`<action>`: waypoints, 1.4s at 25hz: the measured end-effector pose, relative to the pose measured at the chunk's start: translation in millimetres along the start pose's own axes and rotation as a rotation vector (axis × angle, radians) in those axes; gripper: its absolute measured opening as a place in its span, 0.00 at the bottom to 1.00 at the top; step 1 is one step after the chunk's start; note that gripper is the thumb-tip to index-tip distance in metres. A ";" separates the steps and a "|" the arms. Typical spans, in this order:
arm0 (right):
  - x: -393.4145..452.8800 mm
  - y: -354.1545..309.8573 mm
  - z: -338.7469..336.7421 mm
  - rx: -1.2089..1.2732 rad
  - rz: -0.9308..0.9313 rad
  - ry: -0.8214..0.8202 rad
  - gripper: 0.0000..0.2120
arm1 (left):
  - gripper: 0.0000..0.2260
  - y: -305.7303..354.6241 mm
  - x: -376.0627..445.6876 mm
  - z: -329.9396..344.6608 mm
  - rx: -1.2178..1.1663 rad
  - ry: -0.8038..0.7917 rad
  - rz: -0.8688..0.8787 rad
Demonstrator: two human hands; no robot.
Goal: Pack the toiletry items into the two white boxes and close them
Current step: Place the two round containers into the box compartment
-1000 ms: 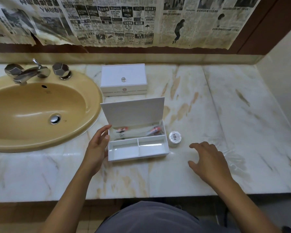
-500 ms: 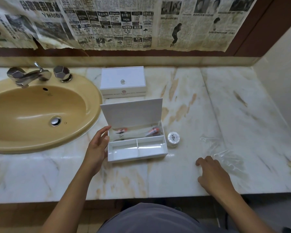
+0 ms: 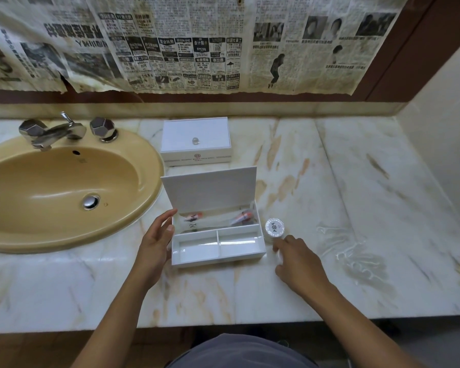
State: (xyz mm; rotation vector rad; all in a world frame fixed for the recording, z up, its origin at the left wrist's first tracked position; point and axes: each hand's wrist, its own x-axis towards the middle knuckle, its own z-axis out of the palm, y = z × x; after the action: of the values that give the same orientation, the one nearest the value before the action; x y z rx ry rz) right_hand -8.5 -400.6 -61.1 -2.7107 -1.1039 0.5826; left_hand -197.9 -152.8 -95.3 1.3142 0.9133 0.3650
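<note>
Just beyond my right hand [image 3: 300, 264]'s loosely curled, empty fingers I see the round jar [image 3: 275, 228] upright; my left hand [image 3: 154, 243], fingers relaxed, rests against the open box [image 3: 218, 245], its length crosswise on the marble counter [image 3: 356, 181] beside the sink [image 3: 64, 187].

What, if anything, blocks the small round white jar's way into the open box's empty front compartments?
Nothing visible. The small round white jar stands on the counter right of the open white box; lid raised, both front compartments bare. The right hand is by the jar.
</note>
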 end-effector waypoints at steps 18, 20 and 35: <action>12.6 -7.8 -39.4 0.039 -0.078 0.086 0.20 | 0.13 3.4 -3.3 0.9 0.022 0.008 -0.013; 17.1 -7.9 -41.5 0.015 -0.078 0.099 0.21 | 0.13 4.0 -3.7 0.9 0.023 0.001 -0.014; 30.9 -35.1 -66.6 0.155 -0.080 0.348 0.11 | 0.15 17.7 -14.0 8.3 -0.033 0.012 -0.031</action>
State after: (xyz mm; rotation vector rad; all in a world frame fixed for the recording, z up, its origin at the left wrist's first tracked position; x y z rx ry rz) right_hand 16.7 -353.8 0.6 -2.4947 -1.0221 0.1649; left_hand -195.8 -163.6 -73.8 1.2680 0.9330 0.3632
